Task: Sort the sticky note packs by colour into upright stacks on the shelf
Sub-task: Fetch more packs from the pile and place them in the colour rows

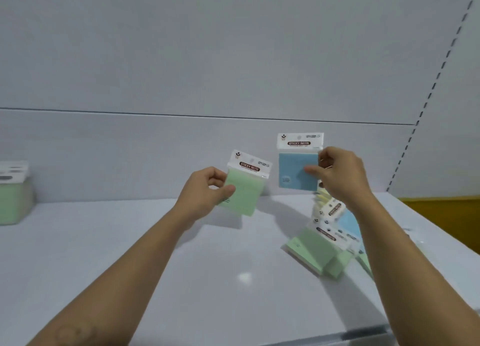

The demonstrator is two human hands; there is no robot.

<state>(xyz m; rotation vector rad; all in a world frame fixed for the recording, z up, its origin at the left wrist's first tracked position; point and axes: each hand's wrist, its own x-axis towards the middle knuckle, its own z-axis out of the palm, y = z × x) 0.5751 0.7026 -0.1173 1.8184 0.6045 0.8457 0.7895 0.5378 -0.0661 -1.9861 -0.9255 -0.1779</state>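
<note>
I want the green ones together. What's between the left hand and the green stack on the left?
Nothing: the head view shows only bare shelf between the left hand, holding a green pack, and the green stack.

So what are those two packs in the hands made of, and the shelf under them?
Green pack, in the left hand: seemingly a matte pastel paper pad under a white printed header, probably card or film. Blue pack, in the right hand: looks the same. Shelf: smooth pale grey with a soft glare spot, so likely painted metal or laminate; unclear which.
</note>
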